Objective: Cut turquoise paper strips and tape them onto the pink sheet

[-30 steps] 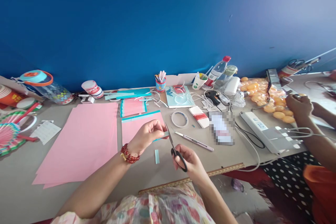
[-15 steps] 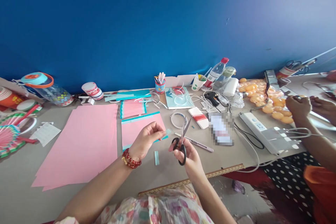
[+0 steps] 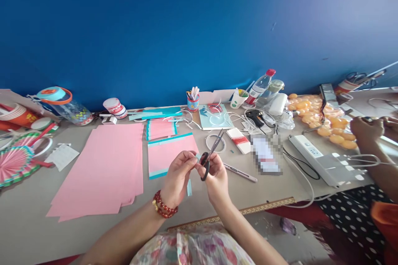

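Between the fingertips of my left hand (image 3: 179, 176) is a small pale teal piece of paper (image 3: 198, 157). My right hand (image 3: 217, 179) grips black-handled scissors (image 3: 215, 144), their blades pointing up and away from me. The two hands are close together, with fingers meeting near the scissor handles. Behind my left hand lies a pink sheet with teal borders (image 3: 166, 149). A short teal strip (image 3: 189, 188) rests on the table, partly hidden by that hand. To the right of my right hand lies a slim craft knife (image 3: 241, 172).
A stack of pink paper (image 3: 99, 169) covers the left side. Behind are a pleated pink piece (image 3: 161, 129), a pen cup (image 3: 193, 102) and a bottle (image 3: 259, 89). A power strip (image 3: 314, 159) and another person's hands (image 3: 368, 130) are at right.
My left hand has moved right and slightly toward me with the paper piece, meeting my right hand. The scissor blades look closer together now. The view has shifted a little.
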### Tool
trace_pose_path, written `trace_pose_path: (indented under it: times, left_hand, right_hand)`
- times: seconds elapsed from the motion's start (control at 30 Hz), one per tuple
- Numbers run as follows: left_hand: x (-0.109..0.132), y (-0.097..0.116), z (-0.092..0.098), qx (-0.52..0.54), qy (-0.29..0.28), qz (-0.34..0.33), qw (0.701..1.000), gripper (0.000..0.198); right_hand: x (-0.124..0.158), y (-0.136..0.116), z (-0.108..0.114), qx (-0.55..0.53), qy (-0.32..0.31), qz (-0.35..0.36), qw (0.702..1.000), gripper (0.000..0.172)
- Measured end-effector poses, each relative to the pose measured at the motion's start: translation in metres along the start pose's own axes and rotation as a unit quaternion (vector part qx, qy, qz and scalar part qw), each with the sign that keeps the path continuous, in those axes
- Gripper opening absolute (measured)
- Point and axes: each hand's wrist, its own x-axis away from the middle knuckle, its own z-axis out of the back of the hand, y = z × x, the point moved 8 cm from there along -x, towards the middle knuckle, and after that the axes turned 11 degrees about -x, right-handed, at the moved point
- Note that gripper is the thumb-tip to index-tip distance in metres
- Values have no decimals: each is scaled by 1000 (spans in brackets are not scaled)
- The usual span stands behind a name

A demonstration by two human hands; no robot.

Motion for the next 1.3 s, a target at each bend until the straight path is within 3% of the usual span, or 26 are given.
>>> trace_pose_path:
  times: [0.17, 0.27, 0.43, 0.6, 0.77, 1.03, 1.3]
  left_hand:
    - [5, 7, 8, -59, -46, -14, 997, 16]
    - [7, 12, 10, -131, -96, -14, 987, 11]
    - [5, 23, 13, -226, -140, -32, 964, 17]
    - [1, 38, 24, -284, -90, -77, 951, 18]
    - [1, 51, 32, -249, -31, -124, 960, 19]
    - [-8, 36, 35, -121, 7, -67, 990, 22]
    - [-7, 36, 33, -105, -2, -76, 992, 19]
  right_hand:
    - [-7, -10, -2, 9, -39, -9, 999, 36]
    - [-12, -12, -7, 42, -95, -32, 994, 35]
    - [-16, -10, -17, 82, -150, -53, 984, 35]
    - [-12, -13, -11, 71, -124, -57, 988, 37]
    - [11, 7, -5, 94, -190, -152, 965, 46]
    - [24, 21, -7, 80, -216, -175, 957, 51]
    - [23, 26, -4, 89, -202, -177, 959, 48]
